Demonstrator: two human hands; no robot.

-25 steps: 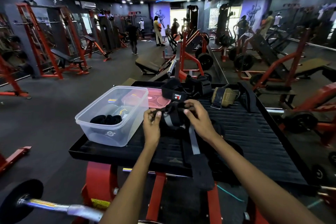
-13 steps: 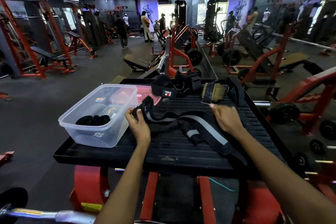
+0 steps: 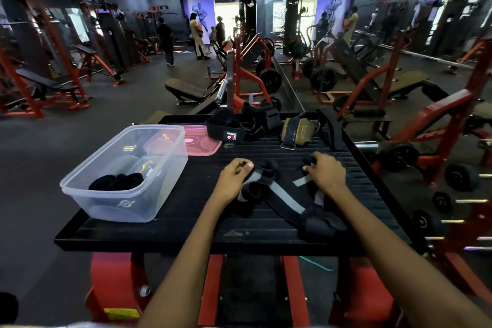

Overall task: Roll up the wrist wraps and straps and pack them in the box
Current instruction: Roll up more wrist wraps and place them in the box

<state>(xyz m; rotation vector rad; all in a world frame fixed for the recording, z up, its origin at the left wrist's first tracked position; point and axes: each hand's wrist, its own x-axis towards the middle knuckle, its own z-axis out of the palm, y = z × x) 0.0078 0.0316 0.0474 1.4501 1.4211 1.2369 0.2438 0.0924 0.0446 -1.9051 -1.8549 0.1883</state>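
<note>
The black strap with the grey stripe point(image 3: 282, 194) lies crumpled on the black platform point(image 3: 186, 221), right of the clear box point(image 3: 127, 176); its long axis runs from the left hand point(image 3: 234, 176), which pinches the end nearest the box, toward the right hand point(image 3: 326, 172), curled over its other part. The left hand is nearer the box, so rolling likely starts there

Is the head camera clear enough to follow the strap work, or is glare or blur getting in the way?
Head view: dim gym; black-and-grey strap blends into the black ribbed platform; hands fairly sharp; ceiling lights reflect on the clear plastic box; edges bow from wide-angle distortion.
</note>
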